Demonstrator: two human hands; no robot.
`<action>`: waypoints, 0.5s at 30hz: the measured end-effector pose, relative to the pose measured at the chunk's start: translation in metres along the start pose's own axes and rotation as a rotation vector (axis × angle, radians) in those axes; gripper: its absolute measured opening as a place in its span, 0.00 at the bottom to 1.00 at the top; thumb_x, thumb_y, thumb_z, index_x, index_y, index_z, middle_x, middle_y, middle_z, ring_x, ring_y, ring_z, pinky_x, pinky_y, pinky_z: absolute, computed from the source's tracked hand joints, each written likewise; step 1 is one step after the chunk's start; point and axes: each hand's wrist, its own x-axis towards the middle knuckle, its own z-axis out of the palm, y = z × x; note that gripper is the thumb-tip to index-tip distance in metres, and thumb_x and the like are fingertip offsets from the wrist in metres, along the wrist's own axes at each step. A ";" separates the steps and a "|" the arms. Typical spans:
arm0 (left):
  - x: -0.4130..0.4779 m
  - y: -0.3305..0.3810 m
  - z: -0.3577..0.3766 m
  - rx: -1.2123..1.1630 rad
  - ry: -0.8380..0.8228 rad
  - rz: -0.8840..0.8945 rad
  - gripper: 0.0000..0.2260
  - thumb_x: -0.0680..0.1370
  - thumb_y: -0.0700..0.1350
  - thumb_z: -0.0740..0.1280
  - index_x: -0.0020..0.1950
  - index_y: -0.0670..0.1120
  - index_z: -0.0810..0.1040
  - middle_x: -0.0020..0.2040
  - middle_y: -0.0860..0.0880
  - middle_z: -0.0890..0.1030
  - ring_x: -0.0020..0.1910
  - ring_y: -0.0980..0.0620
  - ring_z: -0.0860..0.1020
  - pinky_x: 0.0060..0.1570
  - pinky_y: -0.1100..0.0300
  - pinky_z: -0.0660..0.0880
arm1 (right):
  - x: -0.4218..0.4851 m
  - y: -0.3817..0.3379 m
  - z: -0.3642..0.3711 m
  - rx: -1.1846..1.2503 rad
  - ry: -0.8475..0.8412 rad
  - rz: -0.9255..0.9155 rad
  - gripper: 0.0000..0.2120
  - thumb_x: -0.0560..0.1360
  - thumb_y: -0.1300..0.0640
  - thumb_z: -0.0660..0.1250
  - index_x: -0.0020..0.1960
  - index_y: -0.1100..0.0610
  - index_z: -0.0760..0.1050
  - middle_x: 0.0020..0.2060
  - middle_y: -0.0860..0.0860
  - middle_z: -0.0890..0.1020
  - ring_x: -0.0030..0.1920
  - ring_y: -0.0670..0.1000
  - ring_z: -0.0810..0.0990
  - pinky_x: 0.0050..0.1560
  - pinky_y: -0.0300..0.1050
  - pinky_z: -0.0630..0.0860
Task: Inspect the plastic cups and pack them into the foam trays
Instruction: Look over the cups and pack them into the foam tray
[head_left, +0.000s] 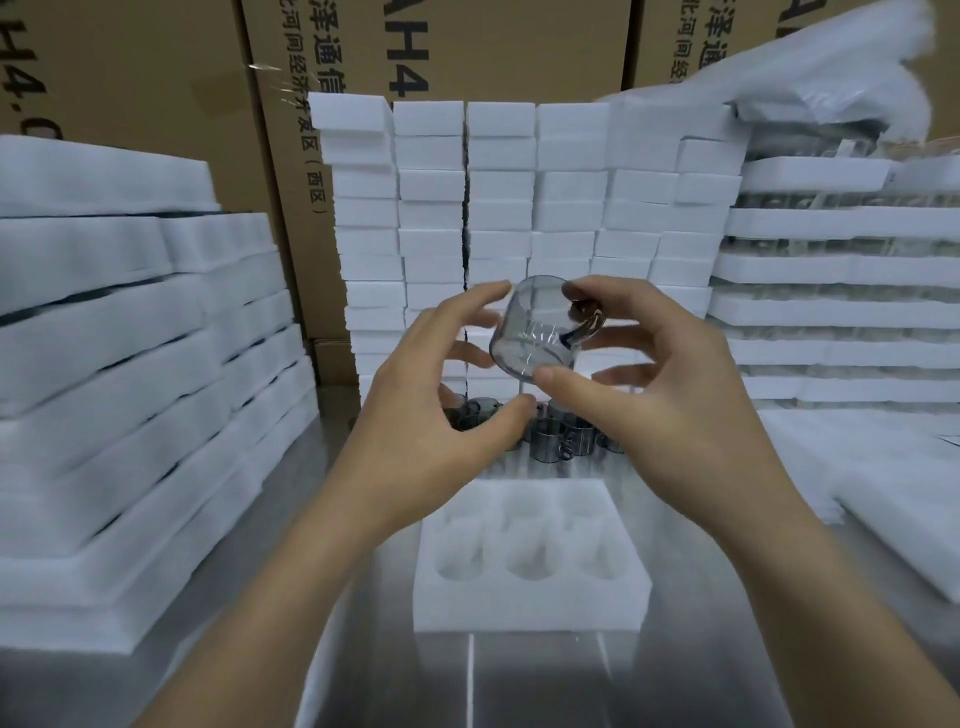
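Behind everything we see cardboard boxes (171, 98), then white foam stacks (519, 208) across the back. Foam tray (530, 603) on metal table (395, 675), pockets all vacant. Spare cups (550, 431) just beyond it. Our right hand (670, 410) pinches the clear cup (540, 332), tilted, above the tray. Left hand (441, 415) spread, fingertips beside the cup.

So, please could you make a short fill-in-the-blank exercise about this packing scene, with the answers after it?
1. The clear cup is gripped by the ____ hand.
2. The foam tray on the table has ____ round pockets.
3. All pockets of this tray are ____.
4. The left hand is open, its fingertips ____ the cup.

Answers: right; six; empty; beside
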 end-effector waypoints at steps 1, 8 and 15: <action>0.000 0.000 -0.003 0.010 0.017 0.014 0.33 0.76 0.53 0.76 0.79 0.67 0.68 0.70 0.62 0.76 0.66 0.56 0.79 0.51 0.59 0.80 | 0.000 0.000 -0.003 -0.097 0.001 -0.070 0.25 0.73 0.56 0.80 0.68 0.43 0.78 0.59 0.39 0.82 0.61 0.42 0.81 0.56 0.38 0.78; 0.001 0.005 -0.003 0.120 0.093 0.165 0.29 0.77 0.48 0.80 0.76 0.57 0.76 0.67 0.60 0.78 0.62 0.49 0.80 0.50 0.65 0.76 | -0.003 -0.001 -0.006 -0.435 -0.039 -0.330 0.31 0.76 0.62 0.76 0.75 0.45 0.74 0.64 0.42 0.76 0.66 0.45 0.73 0.63 0.37 0.71; 0.007 -0.001 -0.015 -0.109 0.035 0.059 0.27 0.77 0.51 0.80 0.75 0.56 0.77 0.67 0.60 0.83 0.65 0.50 0.81 0.51 0.51 0.81 | -0.001 -0.004 -0.012 -0.335 -0.059 -0.268 0.32 0.74 0.48 0.77 0.77 0.44 0.71 0.69 0.40 0.73 0.71 0.44 0.72 0.71 0.45 0.72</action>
